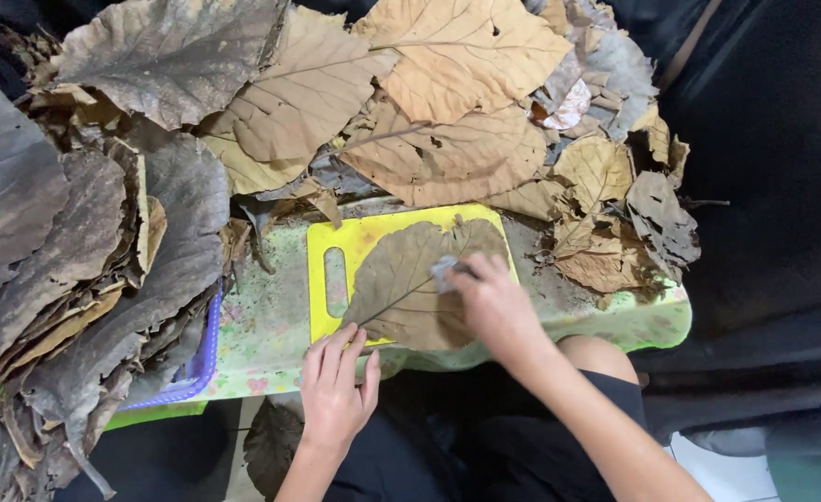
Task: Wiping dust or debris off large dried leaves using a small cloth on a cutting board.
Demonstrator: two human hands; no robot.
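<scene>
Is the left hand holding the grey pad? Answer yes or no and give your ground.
No. The left hand lies flat on the leaf's lower edge, while the right hand presses the grey pad onto it.

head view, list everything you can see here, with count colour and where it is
cutting board: one, yellow with a slot handle, centre on the low table
leaf on the board: one, brown and dry, lying flat on the cutting board
small pad: one, grey, on that leaf under the right fingertips
table cover: one, pale green with a flower print, beneath the board
dry leaves: many, tan to grey-brown, heaped at the top and left
basket: one, purple rim, lower left under the leaf stack
fallen leaf: one, dark, on the floor below the table
left hand: flat on the leaf's lower edge
right hand: pressing the small pad
</scene>
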